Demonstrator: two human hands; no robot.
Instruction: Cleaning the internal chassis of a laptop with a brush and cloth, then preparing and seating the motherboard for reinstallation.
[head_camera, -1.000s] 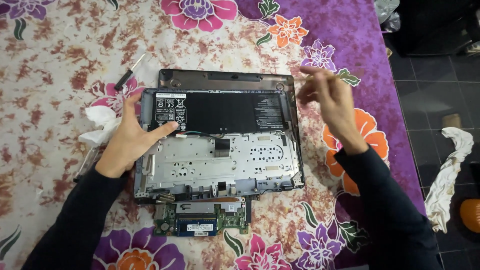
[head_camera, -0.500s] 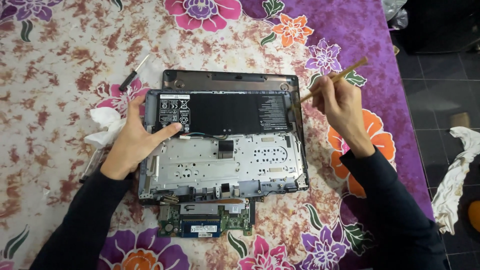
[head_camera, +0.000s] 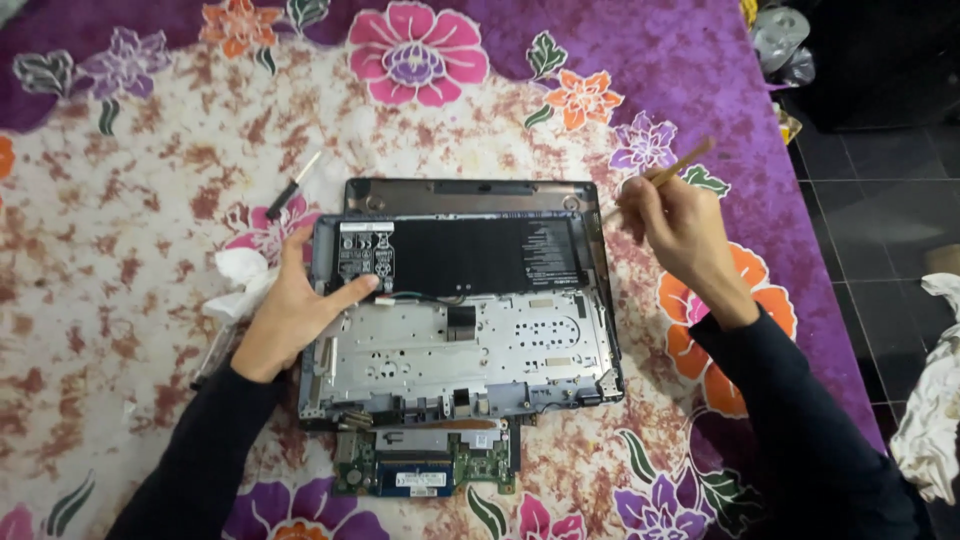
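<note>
We see the opened laptop chassis (head_camera: 460, 330), black battery far, bare metal frame near. Left hand (head_camera: 295, 310) rests flat, open, on its left edge. Right hand (head_camera: 675, 230) pinches a thin wooden stick (head_camera: 672, 170).

A purple and cream floral cloth (head_camera: 150, 180) fills most of the frame. Dark floor tiles (head_camera: 880, 230) run down the right edge, with a white rag (head_camera: 930, 420) at lower right.

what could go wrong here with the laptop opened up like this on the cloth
The green circuit board lies bare on the flowered cloth, so lint or static might harm it. The left hand presses on the open laptop beside the black battery and a thin cable; a slip could tug the cable. The right hand holds a thin wooden-handled tool above the edge, which could drop onto the parts.
</note>
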